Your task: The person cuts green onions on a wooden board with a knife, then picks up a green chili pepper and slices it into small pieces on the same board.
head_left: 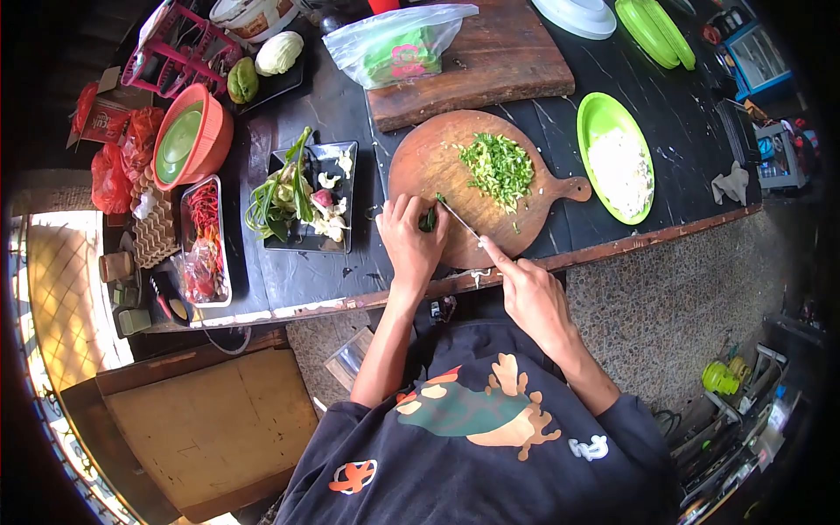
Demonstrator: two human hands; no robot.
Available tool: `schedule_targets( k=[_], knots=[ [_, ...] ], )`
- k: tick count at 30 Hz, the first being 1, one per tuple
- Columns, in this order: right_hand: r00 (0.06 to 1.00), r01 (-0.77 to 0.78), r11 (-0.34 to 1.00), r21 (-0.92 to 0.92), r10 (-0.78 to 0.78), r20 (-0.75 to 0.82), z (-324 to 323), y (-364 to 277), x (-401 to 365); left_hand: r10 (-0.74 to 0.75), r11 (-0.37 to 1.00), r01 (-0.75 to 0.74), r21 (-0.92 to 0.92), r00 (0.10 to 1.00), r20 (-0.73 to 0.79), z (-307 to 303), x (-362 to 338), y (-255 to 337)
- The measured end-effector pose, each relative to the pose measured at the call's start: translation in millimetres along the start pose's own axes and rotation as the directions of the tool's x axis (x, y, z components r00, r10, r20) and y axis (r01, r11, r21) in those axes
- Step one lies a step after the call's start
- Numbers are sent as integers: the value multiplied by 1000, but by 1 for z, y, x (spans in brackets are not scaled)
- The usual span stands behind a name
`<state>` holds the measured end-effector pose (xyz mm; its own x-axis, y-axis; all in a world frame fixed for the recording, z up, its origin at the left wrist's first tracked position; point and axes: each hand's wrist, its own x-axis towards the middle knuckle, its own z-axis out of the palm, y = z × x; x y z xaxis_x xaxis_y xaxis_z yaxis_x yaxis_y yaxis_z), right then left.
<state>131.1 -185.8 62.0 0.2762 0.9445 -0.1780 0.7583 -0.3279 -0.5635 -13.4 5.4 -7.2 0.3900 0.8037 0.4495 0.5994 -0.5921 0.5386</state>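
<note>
A round wooden cutting board (pixel 420 157) with a handle lies at the counter's front edge. My left hand (pixel 413 236) is closed on dark green leaves (pixel 427 219) at the board's left side, pressing them down. My right hand (pixel 532 297) is closed round a knife (pixel 462 223), its forefinger along the back of the blade. The tip of the blade touches the board beside the leaves. A pile of chopped greens (pixel 497 171) sits on the board, beyond both hands. The knife's handle is hidden in my right hand.
Left of the board are a black plate (pixel 276 241) of vegetables, a tray of red chillies (pixel 203 227) and an orange basket (pixel 219 131). Right of it is a green oval plate (pixel 586 114) with white food. A thick wooden block (pixel 516 52) and bagged greens (pixel 402 57) lie behind.
</note>
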Motion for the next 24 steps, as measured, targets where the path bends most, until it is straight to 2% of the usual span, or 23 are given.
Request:
schedule_targets(
  k=[4, 6, 10, 17, 19, 24],
  knots=[
    [1000, 15, 999, 28, -15, -21, 8, -9, 29, 10, 1000, -9, -26, 1000, 7, 1, -1, -3],
    [999, 25, 1000, 5, -25, 25, 7, -16, 41, 0, 1000, 0, -7, 1000, 15, 1, -2, -5],
    [999, 38, 999, 2, -38, -20, 23, -22, 61, -15, 1000, 16, -25, 999, 36, -1, -1, -3],
    [999, 11, 1000, -14, -12, -32, 25, -25, 41, -32, 999, 32, -18, 1000, 1, 2, -5, 1],
    [1000, -23, 999, -31, 23, 2, 22, -24, 33, 29, 999, -28, 29, 999, -19, 2, -5, 1],
    [999, -47, 999, -12, 47, 1, 19, -25, 37, 37, 999, -37, 16, 999, 2, 1, -4, 1]
  ],
)
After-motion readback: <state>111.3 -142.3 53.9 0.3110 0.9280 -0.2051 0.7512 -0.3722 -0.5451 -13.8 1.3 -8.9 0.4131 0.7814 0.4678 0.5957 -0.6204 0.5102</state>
